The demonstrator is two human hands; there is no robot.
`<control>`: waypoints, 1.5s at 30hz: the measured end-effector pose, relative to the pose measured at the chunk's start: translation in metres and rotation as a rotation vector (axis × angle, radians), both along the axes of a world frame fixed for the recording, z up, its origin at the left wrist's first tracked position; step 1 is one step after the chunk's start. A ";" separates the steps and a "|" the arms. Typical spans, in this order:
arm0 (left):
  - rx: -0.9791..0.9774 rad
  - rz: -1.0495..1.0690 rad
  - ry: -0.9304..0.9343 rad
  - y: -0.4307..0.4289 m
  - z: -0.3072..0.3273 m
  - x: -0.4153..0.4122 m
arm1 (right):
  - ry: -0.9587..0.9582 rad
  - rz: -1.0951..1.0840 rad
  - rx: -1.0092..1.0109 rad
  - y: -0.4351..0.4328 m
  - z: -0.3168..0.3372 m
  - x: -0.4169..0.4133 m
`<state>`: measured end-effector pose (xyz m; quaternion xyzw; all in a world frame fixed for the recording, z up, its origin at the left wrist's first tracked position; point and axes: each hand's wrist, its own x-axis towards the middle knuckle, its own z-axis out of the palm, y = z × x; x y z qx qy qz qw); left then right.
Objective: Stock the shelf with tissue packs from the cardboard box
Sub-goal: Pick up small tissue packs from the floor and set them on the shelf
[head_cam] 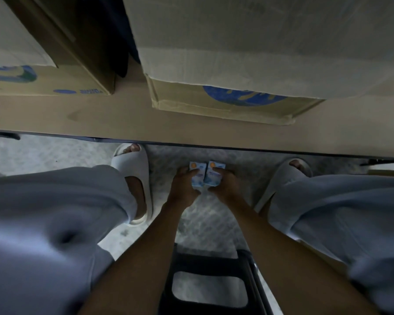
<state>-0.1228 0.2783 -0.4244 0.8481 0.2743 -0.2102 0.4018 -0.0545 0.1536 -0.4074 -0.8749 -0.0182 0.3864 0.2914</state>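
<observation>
Hands grip one tissue pack each, left hand (183, 186) on the left pack (196, 174), right hand (224, 184) on the right pack (213, 173), the two packs touching, low over the floor (205, 219) between the slippers, below the shelf (127, 119) bearing boxes.

The two tissue packs (206, 173) are pale blue and white, each with an orange disc at its far corner. The cardboard boxes (223, 103) are tan with blue printed shapes — the left one (43, 83) also shows a streak of green — and the shelf board (100, 119) is a plain beige. The floor (205, 214) is mottled grey and white, the slides (134, 164) off-white, the trousers (55, 212) light grey-blue, and the stool (209, 264) black.
</observation>
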 end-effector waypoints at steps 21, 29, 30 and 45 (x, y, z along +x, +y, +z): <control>0.056 0.159 -0.208 -0.006 0.013 -0.003 | -0.200 -0.029 0.118 -0.009 0.014 -0.012; 0.006 0.188 -0.241 0.003 0.028 -0.009 | -0.237 0.087 0.093 -0.014 0.033 -0.012; 0.017 0.182 -0.257 0.004 0.033 -0.010 | -0.237 0.086 0.107 -0.015 0.037 -0.013; -0.008 0.271 -0.463 0.019 0.152 -0.038 | -0.410 -0.024 0.331 -0.020 0.158 -0.025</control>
